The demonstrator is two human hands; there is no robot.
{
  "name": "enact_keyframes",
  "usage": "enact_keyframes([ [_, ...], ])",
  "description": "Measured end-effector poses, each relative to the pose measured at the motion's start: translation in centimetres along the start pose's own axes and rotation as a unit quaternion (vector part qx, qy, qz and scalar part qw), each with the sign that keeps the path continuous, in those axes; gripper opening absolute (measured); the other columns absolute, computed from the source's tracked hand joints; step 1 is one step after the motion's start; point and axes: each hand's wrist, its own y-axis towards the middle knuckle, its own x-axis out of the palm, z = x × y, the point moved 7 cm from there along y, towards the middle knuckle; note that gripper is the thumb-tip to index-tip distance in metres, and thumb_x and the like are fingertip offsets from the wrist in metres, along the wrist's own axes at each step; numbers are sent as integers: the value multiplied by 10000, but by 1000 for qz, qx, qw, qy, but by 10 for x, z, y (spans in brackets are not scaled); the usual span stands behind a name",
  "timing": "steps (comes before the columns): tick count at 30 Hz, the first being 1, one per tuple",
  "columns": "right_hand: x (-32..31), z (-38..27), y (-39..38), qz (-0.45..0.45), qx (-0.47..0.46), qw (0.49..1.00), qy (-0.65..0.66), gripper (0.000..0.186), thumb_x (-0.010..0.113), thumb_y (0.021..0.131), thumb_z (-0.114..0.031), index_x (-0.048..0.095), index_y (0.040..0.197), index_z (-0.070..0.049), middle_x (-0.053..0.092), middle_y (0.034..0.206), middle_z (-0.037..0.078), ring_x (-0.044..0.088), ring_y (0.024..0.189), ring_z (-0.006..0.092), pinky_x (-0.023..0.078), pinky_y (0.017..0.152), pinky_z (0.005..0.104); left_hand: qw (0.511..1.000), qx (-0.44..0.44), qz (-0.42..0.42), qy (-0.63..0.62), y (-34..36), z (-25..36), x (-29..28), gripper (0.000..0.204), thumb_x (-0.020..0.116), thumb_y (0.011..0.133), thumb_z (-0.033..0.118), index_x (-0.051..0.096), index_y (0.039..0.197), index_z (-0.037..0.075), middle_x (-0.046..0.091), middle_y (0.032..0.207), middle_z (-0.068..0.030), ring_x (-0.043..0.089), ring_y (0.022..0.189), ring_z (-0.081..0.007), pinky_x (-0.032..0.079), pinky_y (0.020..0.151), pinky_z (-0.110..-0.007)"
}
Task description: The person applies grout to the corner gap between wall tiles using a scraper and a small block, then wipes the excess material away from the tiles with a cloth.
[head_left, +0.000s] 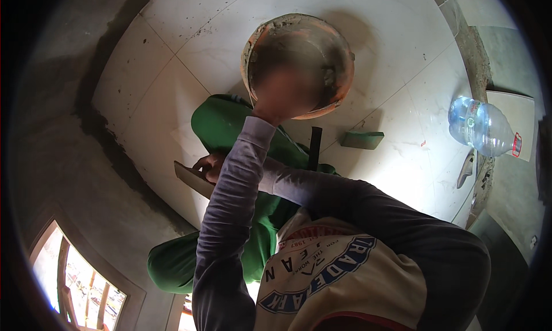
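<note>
My left hand (287, 92) reaches down into a round, mortar-crusted bucket (344, 78) on the floor. The hand and the bucket's inside are blurred, so its fingers and anything in them cannot be made out. Under my left forearm, my right arm crosses over to the left. There my right hand (213, 166) is closed on the edge of a flat, thin strip of board or tile (193, 179), held tilted beside my green-trousered leg. Part of that strip is hidden behind my left sleeve.
A green block (362, 139) and a narrow black bar (315, 148) are right of my knees. A large clear plastic bottle (486, 127) lies at the right wall, near a grey flat object (466, 170). Pale floor tiles (190, 20) meet rough mortar edges along the walls.
</note>
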Motion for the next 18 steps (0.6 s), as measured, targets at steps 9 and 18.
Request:
enact_keyframes([
  [9,1,6,4,-28,-6,999,-20,625,544,879,-49,585,1502,-9,757,1230,107,678,1061,212,528,963,314,993,113,0,-24,-4,34,-20,222,699,918,227,799,1040,70,790,996,-202,776,899,-399,633,808,-486],
  [18,2,7,11,-41,-17,999,-20,674,538,861,-48,572,1533,-3,763,1244,112,681,1055,215,528,974,310,990,-13,-75,120,24,-2,-1,376,710,903,298,775,1081,-26,777,1015,-273,762,1014,-442,612,971,-487],
])
